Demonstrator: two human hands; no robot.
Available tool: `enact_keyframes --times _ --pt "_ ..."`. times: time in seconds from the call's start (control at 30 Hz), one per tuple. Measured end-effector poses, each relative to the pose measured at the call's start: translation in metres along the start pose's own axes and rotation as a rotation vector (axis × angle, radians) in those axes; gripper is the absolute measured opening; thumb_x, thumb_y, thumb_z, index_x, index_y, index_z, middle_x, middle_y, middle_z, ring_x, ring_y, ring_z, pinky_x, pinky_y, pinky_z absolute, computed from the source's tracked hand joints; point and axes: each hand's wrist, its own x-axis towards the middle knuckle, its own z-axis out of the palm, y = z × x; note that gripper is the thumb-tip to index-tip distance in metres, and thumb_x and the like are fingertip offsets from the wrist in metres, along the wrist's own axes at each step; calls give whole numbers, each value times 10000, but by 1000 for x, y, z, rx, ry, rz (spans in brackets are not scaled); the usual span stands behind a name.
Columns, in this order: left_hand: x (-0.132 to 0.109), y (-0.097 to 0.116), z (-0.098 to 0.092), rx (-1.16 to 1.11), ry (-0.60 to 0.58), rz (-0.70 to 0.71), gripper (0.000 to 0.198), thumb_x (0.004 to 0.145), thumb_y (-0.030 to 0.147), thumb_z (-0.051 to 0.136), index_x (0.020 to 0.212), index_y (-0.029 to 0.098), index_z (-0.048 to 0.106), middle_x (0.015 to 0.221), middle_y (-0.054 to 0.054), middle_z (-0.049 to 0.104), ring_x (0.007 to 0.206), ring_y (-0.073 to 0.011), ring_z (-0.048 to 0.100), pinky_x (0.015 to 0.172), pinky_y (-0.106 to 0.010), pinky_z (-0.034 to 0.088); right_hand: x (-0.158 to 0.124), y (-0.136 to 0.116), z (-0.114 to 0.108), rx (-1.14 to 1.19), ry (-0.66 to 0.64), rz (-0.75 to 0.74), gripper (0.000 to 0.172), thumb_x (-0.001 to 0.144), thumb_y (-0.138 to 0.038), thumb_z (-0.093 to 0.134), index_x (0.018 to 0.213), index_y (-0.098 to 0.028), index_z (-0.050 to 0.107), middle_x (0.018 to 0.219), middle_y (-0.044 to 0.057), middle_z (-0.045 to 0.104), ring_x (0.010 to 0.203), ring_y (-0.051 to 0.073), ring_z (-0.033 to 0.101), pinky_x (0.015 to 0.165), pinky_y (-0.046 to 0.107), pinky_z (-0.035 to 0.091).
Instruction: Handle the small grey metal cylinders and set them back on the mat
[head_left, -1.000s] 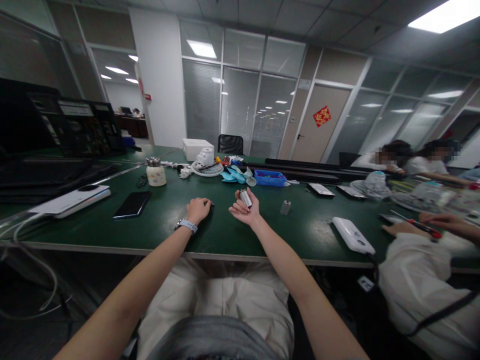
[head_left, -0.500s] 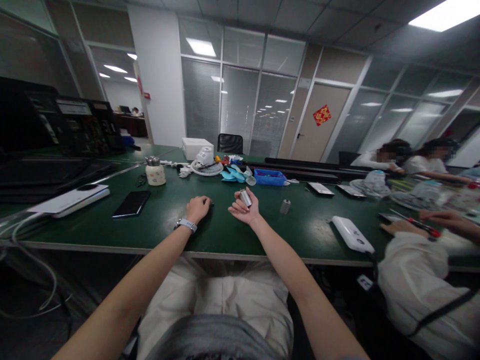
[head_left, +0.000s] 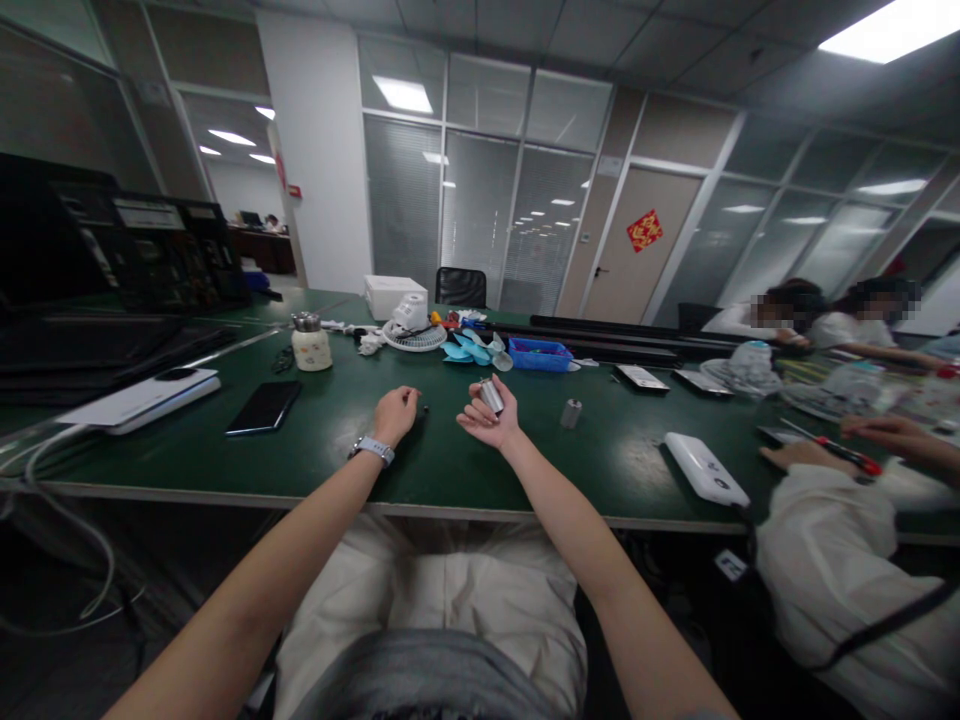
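My right hand [head_left: 489, 418] is wrapped round a silver metal cylinder [head_left: 491, 396], palm turned up above the green table [head_left: 465, 480]. A second metal cylinder [head_left: 571, 413] stands upright on the table to the right of that hand. My left hand [head_left: 395, 415], with a watch [head_left: 372, 449] on its wrist, is pinched closed over the table; whatever lies between its fingertips is too small to make out. A tiny dark piece [head_left: 426, 408] lies just right of the left fingers.
Phone [head_left: 263, 408] and patterned jar [head_left: 310, 345] at left; fan parts [head_left: 414, 337], blue blades [head_left: 469, 348] and blue bin [head_left: 539, 354] behind. At right, a white power bank [head_left: 705, 468] lies near a co-worker's hand [head_left: 799, 455] and a red screwdriver [head_left: 847, 456].
My left hand has drawn up slightly from the small dark piece, which now shows apart from the fingers. My right hand is nearly still with its cylinder.
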Motion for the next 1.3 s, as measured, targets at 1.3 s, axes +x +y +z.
enact_keyframes --times 1.3 --pt "10 10 -13 -1566 -512 -657 452 916 234 397 524 199 174 379 63 199 341 -69 207 384 -220 227 0 0 3 -59 108 30 444 926 -512 307 763 -187 563 359 -104 215 377 98 163 492 236 266"
